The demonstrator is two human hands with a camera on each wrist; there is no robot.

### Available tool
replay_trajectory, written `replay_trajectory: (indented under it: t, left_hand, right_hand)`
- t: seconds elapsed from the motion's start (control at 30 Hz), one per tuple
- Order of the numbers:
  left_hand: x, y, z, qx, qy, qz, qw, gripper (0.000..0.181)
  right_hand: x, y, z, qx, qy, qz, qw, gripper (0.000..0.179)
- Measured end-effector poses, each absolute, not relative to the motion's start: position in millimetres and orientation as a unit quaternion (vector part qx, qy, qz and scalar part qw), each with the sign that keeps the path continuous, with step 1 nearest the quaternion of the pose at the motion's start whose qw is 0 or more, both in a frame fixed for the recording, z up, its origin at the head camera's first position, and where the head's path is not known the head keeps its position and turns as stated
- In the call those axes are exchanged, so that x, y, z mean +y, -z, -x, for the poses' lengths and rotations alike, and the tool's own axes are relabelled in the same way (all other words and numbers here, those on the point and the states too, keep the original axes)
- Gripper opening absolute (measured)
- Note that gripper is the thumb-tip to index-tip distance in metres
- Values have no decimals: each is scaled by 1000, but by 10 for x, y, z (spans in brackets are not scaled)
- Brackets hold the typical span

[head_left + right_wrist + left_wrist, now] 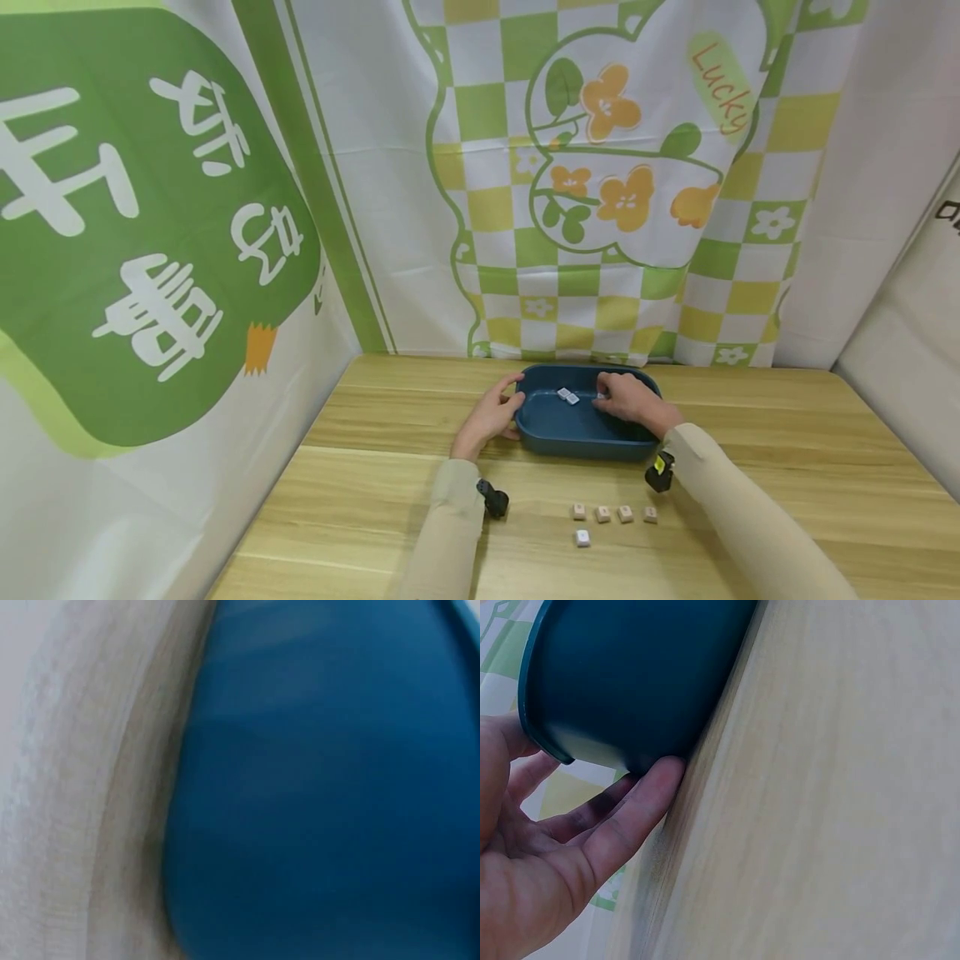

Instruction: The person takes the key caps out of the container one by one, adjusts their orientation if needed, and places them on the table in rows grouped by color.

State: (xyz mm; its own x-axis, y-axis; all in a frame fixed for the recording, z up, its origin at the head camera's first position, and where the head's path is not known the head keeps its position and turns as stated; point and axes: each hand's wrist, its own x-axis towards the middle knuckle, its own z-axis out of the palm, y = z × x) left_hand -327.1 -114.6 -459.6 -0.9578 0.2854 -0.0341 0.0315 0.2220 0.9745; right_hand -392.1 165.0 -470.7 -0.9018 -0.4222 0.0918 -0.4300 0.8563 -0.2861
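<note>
A dark blue oval-cornered basin [592, 450] stands on the wooden table. My left hand [491, 414] holds its left end, with fingers at the rim and others low against the outer wall, as the left wrist view shows. Inside the basin, my right hand [630, 398] reaches down over the right half, thumb and fingers bent together around a small white keycap [601, 397], mostly hidden. Two white keycaps [568, 397] lie side by side on the basin floor. The right wrist view shows only the blurred outer wall of the basin [315, 787].
Several pale pinkish keycaps [602, 514] form a row on the table [360, 500] in front of the basin. A single white keycap [582, 538] sits nearer to me, below the row's left part. Printed cloth curtains [495, 208] hang behind the table and at its left.
</note>
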Motion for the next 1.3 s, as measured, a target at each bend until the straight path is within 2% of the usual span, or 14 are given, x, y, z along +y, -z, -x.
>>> replay_trajectory:
  t: [0.07,0.3,0.5,0.73,1.03,1.3]
  left_hand:
    - [-1143,4686,3327,776,-616,-99,96,48]
    - [-1156,4642,3319,773,-616,-103,111,49]
    - [-1165,4850,3479,772,-618,-98,110,50]
    - [-1160,4888,3487,777,-615,-96,96,47]
    - [-1151,4870,3473,779,-613,-93,95,45]
    - [-1158,4873,3477,774,-618,-96,100,47]
  right_hand:
    - [1636,4681,3897,-961,-163,-222,17,17]
    - [1601,4600,3802,-949,-213,-232,37,18]
    - [1583,4538,3723,-941,-242,-235,16,16]
    - [1574,4462,3617,-936,-250,-248,9,17]
    - [1577,4376,3476,-930,-252,-263,42,21]
    - [1591,4324,3333,-914,-315,-254,-17,25]
